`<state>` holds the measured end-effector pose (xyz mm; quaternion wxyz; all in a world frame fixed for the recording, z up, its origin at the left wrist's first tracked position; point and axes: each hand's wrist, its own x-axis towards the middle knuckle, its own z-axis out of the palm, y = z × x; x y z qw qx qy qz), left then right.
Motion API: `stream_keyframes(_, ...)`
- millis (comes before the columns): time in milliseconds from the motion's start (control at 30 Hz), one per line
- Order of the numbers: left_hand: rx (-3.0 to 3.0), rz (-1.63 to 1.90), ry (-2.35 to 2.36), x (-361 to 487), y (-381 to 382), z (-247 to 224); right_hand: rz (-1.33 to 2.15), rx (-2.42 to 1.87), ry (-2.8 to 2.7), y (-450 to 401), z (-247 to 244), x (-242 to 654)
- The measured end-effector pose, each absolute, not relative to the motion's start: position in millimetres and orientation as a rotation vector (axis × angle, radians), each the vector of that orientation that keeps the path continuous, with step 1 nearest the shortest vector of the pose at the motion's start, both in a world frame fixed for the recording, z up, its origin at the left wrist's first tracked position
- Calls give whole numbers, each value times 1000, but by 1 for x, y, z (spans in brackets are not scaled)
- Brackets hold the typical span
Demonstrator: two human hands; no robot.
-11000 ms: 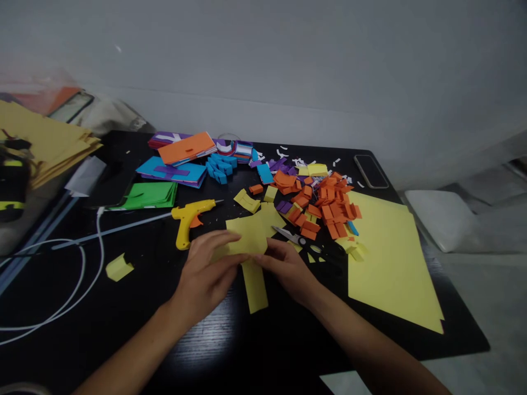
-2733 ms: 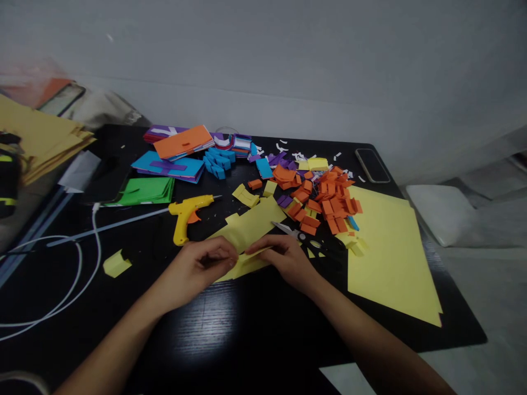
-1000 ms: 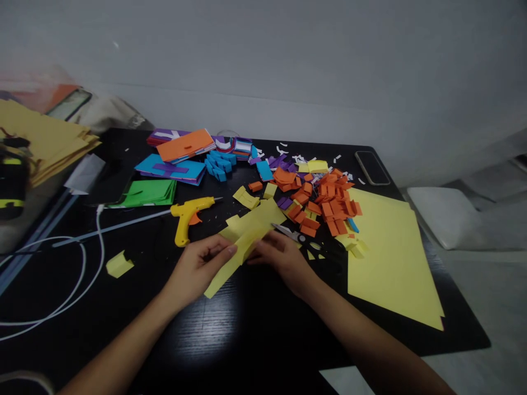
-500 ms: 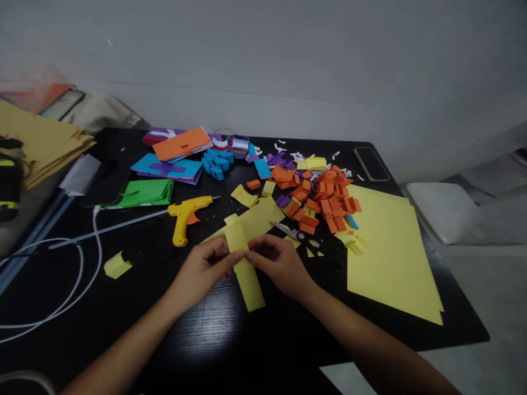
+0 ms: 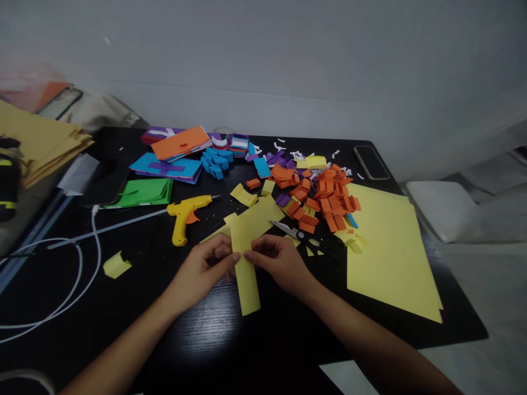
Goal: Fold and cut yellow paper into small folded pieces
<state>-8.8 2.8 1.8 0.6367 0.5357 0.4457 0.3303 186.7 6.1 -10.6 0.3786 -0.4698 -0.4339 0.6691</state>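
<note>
A long yellow paper strip [image 5: 245, 269] is held nearly upright between both hands above the black table. My left hand [image 5: 209, 262] pinches its left edge, thumb in front and fingers curled behind. On the opposite edge, my right hand [image 5: 280, 262] grips the strip the same way. Behind the strip lies a flat yellow paper piece [image 5: 263, 220] on the table. Scissors [image 5: 294, 231] with dark handles rest just beyond my right hand. To the left of the strip's top, a yellow glue gun [image 5: 183, 216] lies on its side.
Orange folded paper pieces [image 5: 329, 192] are heaped at centre right. Large yellow sheets [image 5: 389, 252] lie on the right, with a phone [image 5: 371, 163] behind. Coloured paper stacks [image 5: 164, 167] stand at back left. A white cable [image 5: 80, 269] loops at left near a yellow scrap [image 5: 117, 265].
The yellow strip has turned slightly to stand straighter, its lower end shifting left. The right thumb has moved to the strip's right edge. The hands stay in nearly the same place.
</note>
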Motion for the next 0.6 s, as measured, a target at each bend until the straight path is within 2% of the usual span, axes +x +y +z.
stream_keyframes(300, 1188, 867, 1032, -7, 1, 0, 1736, -1171, -1061, 6, -8, 189)
stream_keyframes(600, 1316, 926, 1015, -11, 1, 5, 1590, -1145, -1120, 6, -5, 189)
